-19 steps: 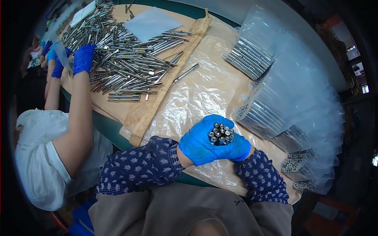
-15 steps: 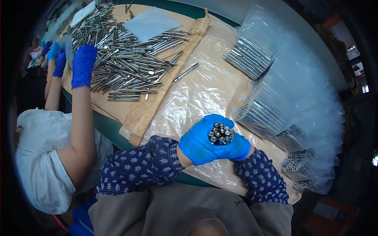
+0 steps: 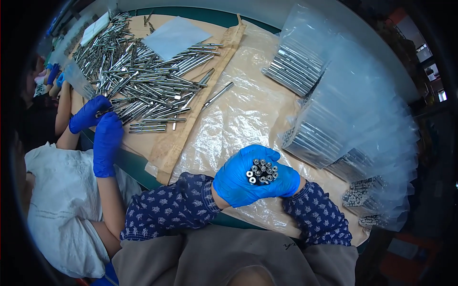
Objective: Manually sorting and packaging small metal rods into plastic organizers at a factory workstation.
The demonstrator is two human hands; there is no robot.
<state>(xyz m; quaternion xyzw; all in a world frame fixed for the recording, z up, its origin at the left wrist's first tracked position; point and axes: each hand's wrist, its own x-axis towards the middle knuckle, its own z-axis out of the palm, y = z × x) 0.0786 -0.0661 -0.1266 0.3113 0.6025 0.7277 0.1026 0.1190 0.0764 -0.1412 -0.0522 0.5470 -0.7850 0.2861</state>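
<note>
Both hands' fingers point(image 3: 248, 162) clench one bundle of metal rods point(image 3: 262, 171) upright.

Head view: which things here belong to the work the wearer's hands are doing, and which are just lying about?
In hand:
- bundle of metal rods, held end-up
- left hand and right hand, both blue-gloved, wrapped around it

Lying about:
- loose pile of metal rods, which a co-worker's gloved hands pick at
- bagged rods
- clear plastic sheet
- empty clear bag
</note>
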